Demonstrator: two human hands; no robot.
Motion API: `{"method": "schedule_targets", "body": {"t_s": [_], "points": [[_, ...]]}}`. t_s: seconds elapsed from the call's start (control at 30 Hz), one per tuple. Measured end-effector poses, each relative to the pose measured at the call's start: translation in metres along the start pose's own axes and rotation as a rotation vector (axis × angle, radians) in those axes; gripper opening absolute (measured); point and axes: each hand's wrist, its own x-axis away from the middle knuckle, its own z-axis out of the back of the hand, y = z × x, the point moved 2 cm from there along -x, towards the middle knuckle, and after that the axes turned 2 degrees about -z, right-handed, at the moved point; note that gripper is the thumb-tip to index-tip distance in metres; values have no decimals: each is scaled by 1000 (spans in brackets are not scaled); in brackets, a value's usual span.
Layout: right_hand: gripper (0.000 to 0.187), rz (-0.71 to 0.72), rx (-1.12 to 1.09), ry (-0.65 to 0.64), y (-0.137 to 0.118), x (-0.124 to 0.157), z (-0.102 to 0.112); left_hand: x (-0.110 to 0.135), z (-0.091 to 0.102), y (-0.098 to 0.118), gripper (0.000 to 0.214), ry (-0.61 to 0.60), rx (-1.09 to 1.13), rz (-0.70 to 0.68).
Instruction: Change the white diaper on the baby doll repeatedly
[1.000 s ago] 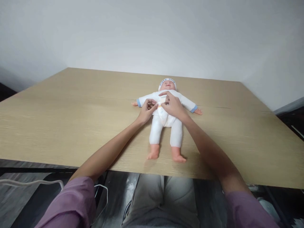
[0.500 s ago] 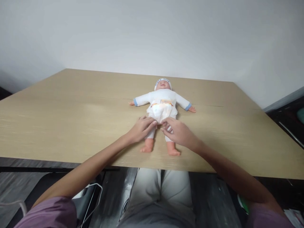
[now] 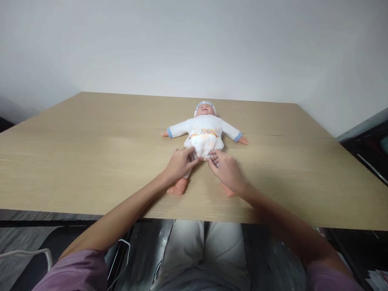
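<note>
A baby doll (image 3: 205, 123) lies on its back, arms spread, its head toward the wall. It wears a white top with blue cuffs and a lettered white headband (image 3: 205, 103). Around its hips sits a white diaper (image 3: 203, 142) with an orange-patterned waistband. My left hand (image 3: 182, 162) pinches the diaper's lower edge between the doll's legs, at the left. Just right of it, my right hand (image 3: 226, 166) has its fingers closed on the same edge. My hands and wrists cover most of the doll's legs; the feet show in part.
The doll rests on a wide wood-coloured table (image 3: 91, 161) with a pale wall (image 3: 194, 48) behind it. A dark shelf-like unit (image 3: 370, 145) stands at the right. Below the front edge are a white cable (image 3: 124, 254) and a black chair-like surface (image 3: 51, 242).
Both hands have closed in on the diaper's lower edge. The doll's legs have spread wider apart, its feet shifting outward. The whole view has shifted slightly.
</note>
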Motion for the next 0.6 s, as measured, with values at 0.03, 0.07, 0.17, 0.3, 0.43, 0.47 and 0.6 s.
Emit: {"method": "schedule_targets", "body": {"t_s": [0.03, 0.07, 0.17, 0.3, 0.43, 0.47, 0.6], "points": [[12, 10, 4, 9, 0, 2, 0, 0, 0, 0, 36, -5, -5, 0], [12, 20, 5, 16, 0, 3, 0, 1, 0, -1, 36, -7, -11, -1], [13, 26, 7, 40, 0, 6, 1, 2, 1, -1, 36, -6, -20, -4], [15, -2, -14, 43, 2, 5, 2, 4, 1, -2, 32, -13, 2, -14], [17, 52, 38, 39, 3, 6, -6, 5, 2, -2, 32, -4, 39, -55], [18, 78, 68, 39, 3, 7, -8, 5, 2, -2, 30, 9, 47, -74], [25, 142, 127, 24, 3, 11, -14, 6, 3, -2, 20, 71, 71, -114]]}}
